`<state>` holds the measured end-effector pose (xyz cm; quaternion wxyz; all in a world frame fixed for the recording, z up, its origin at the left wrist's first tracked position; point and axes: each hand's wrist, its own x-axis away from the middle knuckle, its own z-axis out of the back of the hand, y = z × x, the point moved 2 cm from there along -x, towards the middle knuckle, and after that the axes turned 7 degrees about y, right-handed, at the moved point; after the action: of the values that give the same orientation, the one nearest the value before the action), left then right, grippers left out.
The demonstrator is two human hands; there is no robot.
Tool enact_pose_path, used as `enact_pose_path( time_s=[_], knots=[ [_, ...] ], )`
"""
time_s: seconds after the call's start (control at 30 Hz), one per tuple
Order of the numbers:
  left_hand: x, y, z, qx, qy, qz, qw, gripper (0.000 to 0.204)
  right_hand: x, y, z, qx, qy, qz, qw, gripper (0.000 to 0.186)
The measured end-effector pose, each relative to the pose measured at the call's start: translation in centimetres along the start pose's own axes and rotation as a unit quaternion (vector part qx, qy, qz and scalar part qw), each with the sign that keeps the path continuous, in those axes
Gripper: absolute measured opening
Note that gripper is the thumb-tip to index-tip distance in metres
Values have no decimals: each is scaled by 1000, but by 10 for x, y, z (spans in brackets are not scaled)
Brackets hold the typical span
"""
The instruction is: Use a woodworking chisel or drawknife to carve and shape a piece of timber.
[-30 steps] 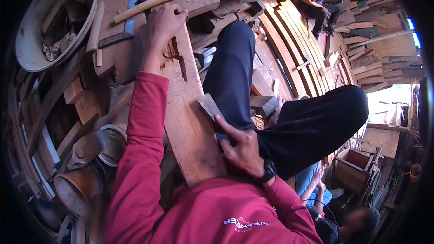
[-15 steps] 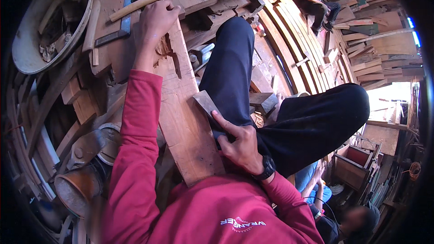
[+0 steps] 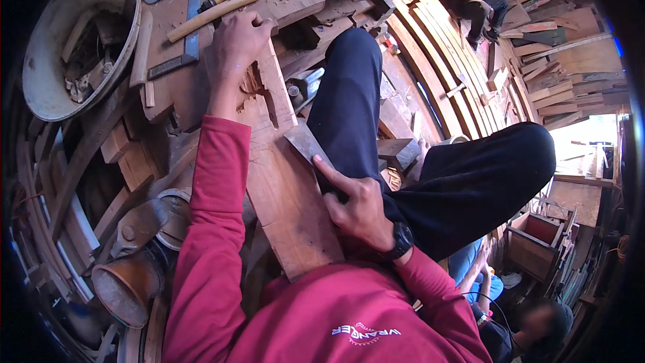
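Observation:
A long wooden board [image 3: 289, 218] runs from my lap away toward the bench, with a ragged, chopped-out notch [image 3: 255, 91] near its far end. My left hand [image 3: 240, 37] is closed at that far end, just below a round wooden stick [image 3: 215, 15]; what its fingers hold is hidden. In my right hand [image 3: 359, 202] is a flat metal blade [image 3: 306, 144], index finger stretched along it and the other fingers curled. The blade's far end overlaps the board's right edge. Its near end is covered by the hand.
A pale bucket [image 3: 40, 60] with scraps stands at the far left, near a metal square [image 3: 176, 60]. Lower left are a rusty can [image 3: 124, 292] and stacked wood strips. A hammer [image 3: 457, 87] lies among long planks. One person [image 3: 480, 3] sits far right; another [image 3: 531, 329] is lower right.
The view has shifted slightly, so most things sit a little further right. The blade stays in my right hand beside the board, and my left hand remains closed at the far end.

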<state>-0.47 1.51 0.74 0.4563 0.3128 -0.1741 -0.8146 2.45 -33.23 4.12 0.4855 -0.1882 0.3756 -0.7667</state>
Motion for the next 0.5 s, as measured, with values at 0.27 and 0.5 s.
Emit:
enact_pose_path(
  time_s=[0.27, 0.5],
  knots=[
    [-9, -6, 1, -1, 11, -26, 1000, 37, 22, -3, 7, -16, -2, -39, 999, 62],
    [-3, -12, 5, 4, -2, 7, 1000, 38, 31, 5, 9, -24, -11, -5, 1000, 65]
  ],
)
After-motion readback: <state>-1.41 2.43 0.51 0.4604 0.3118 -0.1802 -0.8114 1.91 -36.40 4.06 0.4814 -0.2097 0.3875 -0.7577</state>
